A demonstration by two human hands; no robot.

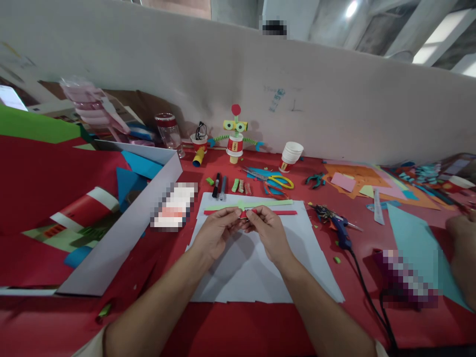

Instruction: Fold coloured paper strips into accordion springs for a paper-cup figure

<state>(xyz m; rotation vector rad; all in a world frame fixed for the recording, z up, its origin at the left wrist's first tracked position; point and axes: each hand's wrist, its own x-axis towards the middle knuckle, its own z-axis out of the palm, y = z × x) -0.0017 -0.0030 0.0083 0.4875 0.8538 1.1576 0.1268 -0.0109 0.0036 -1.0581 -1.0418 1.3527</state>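
My left hand (221, 228) and my right hand (266, 229) meet above a sheet of white paper (249, 277). Fingertips of both pinch a small piece of red paper (243, 214), its exact shape mostly hidden by the fingers. Behind them runs a long red paper strip (286, 212), and whether it joins the pinched piece I cannot tell. A light green paper strip (277, 203) lies just beyond it. Small folded paper springs (241, 186), a black marker (216, 186) and a grey pen (223, 188) rest past the sheet's far edge.
A paper-cup robot figure (235, 146) stands by the wall, near stacked paper cups (292, 154). Yellow-handled scissors (280, 181), pliers (315, 180) and a corded glue gun (340, 230) lie to the right. An open box (148, 193) holds crafts at left. Another person's hand (463, 243) is far right.
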